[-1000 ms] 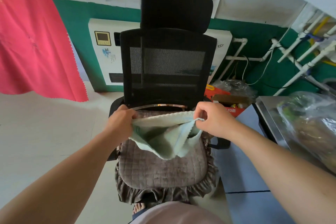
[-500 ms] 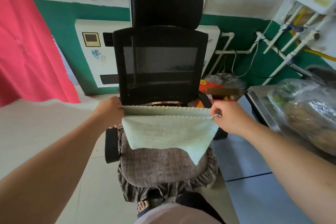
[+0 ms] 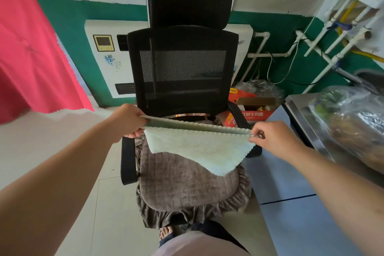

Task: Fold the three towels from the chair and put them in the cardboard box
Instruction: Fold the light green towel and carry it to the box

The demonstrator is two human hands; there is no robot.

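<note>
A pale green towel [image 3: 199, 149] is being held up by its top edge over the chair [image 3: 182, 72]. The left hand [image 3: 128, 120] is clenched on the left corner, with the fingers wrapped under the cloth; the right hand [image 3: 272, 139] is pinching the right corner between thumb and fingertips. Between the two hands the top edge is being pulled into a nearly straight line, slightly lower on the right.

A second ago the same towel was being gathered as a slack, bunched pouch with the hands close together; half a second ago it was already being opened out. Now the hands are being kept wider apart and the cloth is hanging flat, with its lower right corner drooping to touch the grey seat cushion [image 3: 187, 189]. By this, the towel is judged to be spread and ready for its first fold, which is not yet begun.

No other towels are being shown on the seat, so this one may be the last, though that cannot be confirmed. A red cardboard box [image 3: 255, 113] is standing on the floor just behind the chair's right armrest, partly hidden, with a plastic bag at its back. To the right, a grey worktop [image 3: 291, 174] is lying near the chair, and a pink cloth [image 3: 31, 58] is hanging at the far left.
</note>
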